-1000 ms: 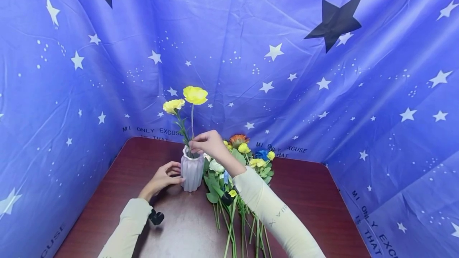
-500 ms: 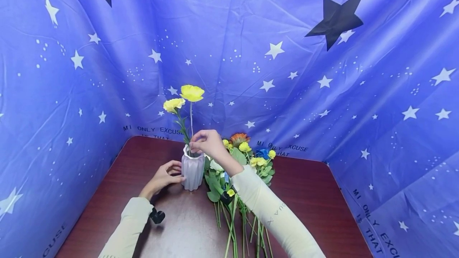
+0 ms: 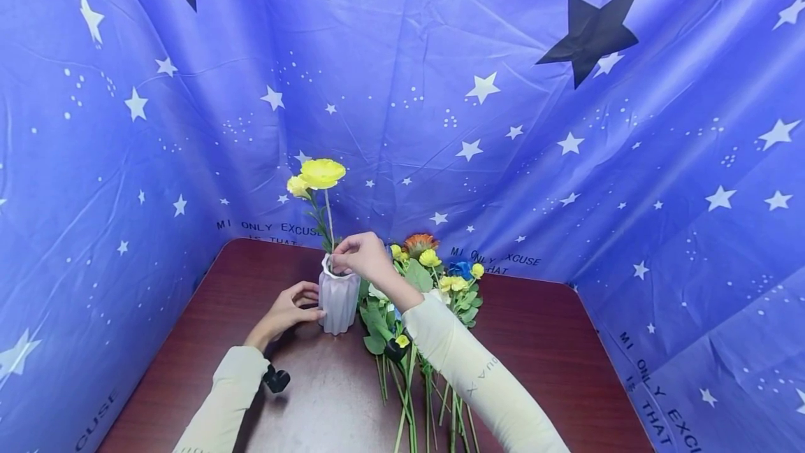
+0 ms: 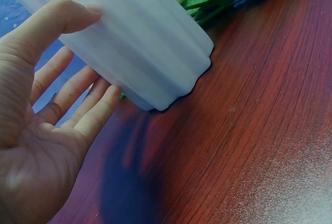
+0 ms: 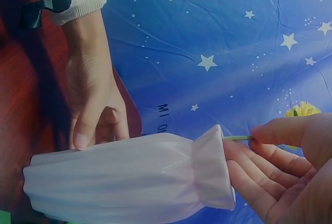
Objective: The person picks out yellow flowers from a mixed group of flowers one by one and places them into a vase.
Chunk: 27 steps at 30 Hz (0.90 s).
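Note:
A pale, fluted vase (image 3: 338,303) stands upright on the table. My left hand (image 3: 291,312) holds its left side, the thumb on the near side and the fingers reaching behind, plain in the left wrist view. At the vase mouth my right hand (image 3: 363,256) pinches the thin stem (image 5: 237,138) of a wide yellow flower (image 3: 323,173); the stem's lower end is hidden inside the vase. A paler yellow carnation (image 3: 298,186) with narrow leaves stands in the vase, partly behind the wide bloom.
Right of the vase lies a heap of artificial flowers: an orange bloom (image 3: 420,245), a blue one (image 3: 461,270), yellow ones (image 3: 454,283) and green stems (image 3: 409,404) toward the front. Star-printed blue cloth (image 3: 402,89) surrounds the dark red table (image 3: 534,369).
The wide yellow flower has tilted left and sunk a little, now partly covering the carnation. My right hand has dipped slightly at the vase mouth. My left hand stays at the vase.

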### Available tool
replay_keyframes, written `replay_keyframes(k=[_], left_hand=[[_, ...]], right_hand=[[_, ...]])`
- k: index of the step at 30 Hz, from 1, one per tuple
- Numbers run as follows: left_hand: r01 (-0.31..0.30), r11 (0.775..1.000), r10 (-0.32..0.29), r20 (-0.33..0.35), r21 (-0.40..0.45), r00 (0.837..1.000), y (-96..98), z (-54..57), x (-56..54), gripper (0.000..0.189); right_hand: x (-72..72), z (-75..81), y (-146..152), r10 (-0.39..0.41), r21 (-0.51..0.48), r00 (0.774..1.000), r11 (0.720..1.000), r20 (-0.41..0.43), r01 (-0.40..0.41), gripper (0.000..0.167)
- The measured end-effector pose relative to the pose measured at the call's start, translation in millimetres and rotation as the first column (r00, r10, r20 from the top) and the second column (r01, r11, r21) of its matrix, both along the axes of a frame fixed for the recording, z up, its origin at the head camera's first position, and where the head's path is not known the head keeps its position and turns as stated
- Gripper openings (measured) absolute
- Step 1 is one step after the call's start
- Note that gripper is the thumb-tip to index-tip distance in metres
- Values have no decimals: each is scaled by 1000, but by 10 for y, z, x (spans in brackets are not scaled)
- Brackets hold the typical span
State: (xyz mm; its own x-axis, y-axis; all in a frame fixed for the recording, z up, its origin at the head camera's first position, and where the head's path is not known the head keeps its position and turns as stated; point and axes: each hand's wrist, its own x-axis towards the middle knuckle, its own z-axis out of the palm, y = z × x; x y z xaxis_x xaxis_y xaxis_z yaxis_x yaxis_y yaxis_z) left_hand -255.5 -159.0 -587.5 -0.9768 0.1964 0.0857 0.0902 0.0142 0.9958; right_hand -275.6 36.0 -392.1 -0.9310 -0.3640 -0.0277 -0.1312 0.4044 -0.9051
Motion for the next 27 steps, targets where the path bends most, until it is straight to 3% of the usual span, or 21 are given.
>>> replay_keyframes(k=[5,14,27], left_hand=[[0,1000,0,1,1,1000,3,12,3,55],[-17,1000,17,7,-22,1000,6,3,5,54],[-33,999,33,2,-32,999,14,-5,2,53]], right_hand=[[12,21,-3,-7,111,997,994,-77,15,7],[28,50,-33,14,286,983,957,-182,39,4],[37,25,-77,12,345,972,936,-235,72,5]])
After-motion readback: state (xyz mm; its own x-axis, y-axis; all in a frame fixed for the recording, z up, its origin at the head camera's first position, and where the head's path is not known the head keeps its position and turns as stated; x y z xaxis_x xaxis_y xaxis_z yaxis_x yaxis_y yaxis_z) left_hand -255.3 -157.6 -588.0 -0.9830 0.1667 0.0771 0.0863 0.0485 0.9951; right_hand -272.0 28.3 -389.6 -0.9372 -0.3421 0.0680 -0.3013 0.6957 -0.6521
